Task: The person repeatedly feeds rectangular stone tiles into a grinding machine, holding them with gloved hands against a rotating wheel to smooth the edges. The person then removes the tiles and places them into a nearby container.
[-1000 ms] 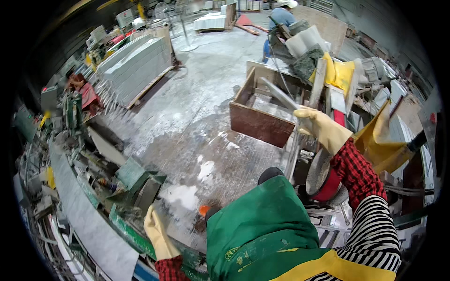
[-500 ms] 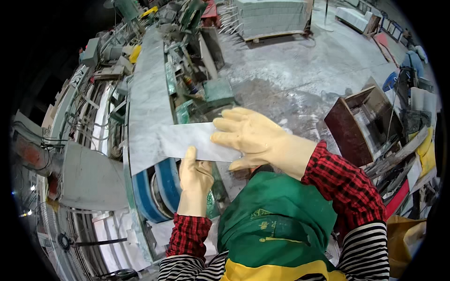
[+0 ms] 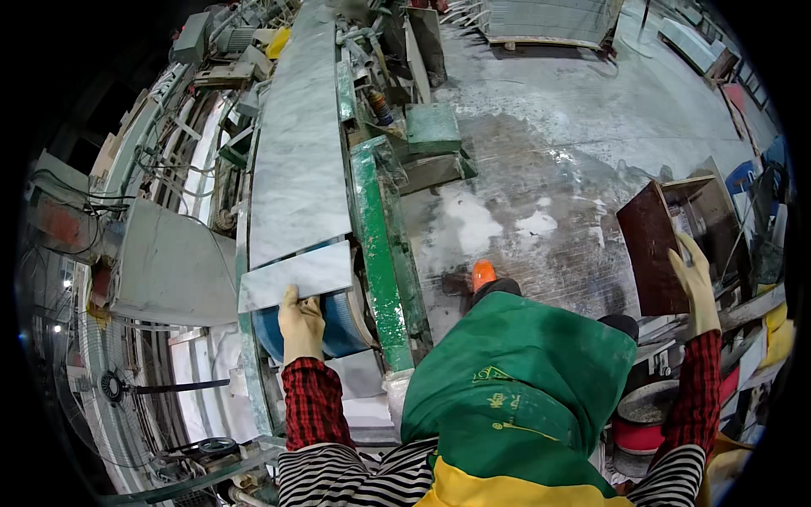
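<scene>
A short white-grey marble strip (image 3: 296,272) lies across the machine, just short of the near end of a long marble slab (image 3: 297,144). My left hand (image 3: 302,325), in a cream rubber glove, grips the strip's near edge with the thumb on top; the fingers beneath are partly hidden. Below the strip, a blue belt roller (image 3: 345,319) shows. My right hand (image 3: 695,283), gloved alike, is far to the right beside a brown wooden box (image 3: 655,249). Its fingers are apart and hold nothing; whether they touch the box I cannot tell.
A green, chipped machine rail (image 3: 380,253) runs along the conveyor's right side. Pipes and a green metal box (image 3: 433,128) stand beyond it. The concrete floor (image 3: 541,169) is wet in patches. A red bucket (image 3: 639,435) sits near my right forearm, and a fan (image 3: 111,386) at left.
My right hand has let go of the marble strip and swung right to the box. My left hand has moved the strip left, over the blue roller. The view has shifted.
</scene>
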